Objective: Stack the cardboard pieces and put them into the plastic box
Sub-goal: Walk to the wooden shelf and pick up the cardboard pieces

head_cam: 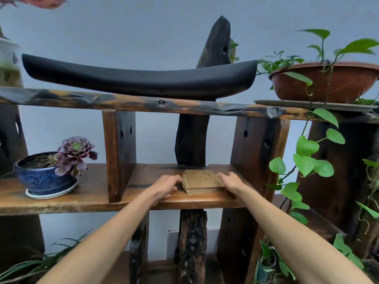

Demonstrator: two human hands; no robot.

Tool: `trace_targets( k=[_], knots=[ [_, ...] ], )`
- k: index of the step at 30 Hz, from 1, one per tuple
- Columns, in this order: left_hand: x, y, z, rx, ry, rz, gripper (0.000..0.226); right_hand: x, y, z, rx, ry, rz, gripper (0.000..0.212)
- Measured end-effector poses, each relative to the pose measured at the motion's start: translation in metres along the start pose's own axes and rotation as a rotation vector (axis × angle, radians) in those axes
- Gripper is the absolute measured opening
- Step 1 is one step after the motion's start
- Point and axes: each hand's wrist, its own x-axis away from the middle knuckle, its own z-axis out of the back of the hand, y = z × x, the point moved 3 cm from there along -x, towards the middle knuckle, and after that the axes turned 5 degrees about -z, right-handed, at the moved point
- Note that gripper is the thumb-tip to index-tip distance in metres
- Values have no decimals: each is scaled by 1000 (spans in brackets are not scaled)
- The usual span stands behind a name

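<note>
A stack of brown cardboard pieces (203, 182) lies flat on the wooden shelf board (143, 199), in the bay between two dark uprights. My left hand (167, 186) rests against the stack's left side, with its fingers curled at the edge. My right hand (230, 182) presses against the stack's right side, fingers reaching along the top edge. The stack sits squeezed between both hands. No plastic box is in view.
A blue pot with a purple succulent (47, 177) stands on the same shelf to the left. A black curved dish (139, 76) lies on the upper board. A brown planter (326, 80) with trailing green vines hangs down at the right.
</note>
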Motion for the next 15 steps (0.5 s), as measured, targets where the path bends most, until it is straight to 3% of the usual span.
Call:
trace_targets(
  k=[6,11,15],
  knots=[
    [-24,4,-26,223,-9,84,56,-19,10,-5,-59,-30,-71,65],
    [-42,2,-30,327,238,151,43,-28,15,-6,-180,-57,-85,76],
    [-48,7,-36,393,236,177,30,-25,17,-8,-236,-123,-48,79]
  ],
)
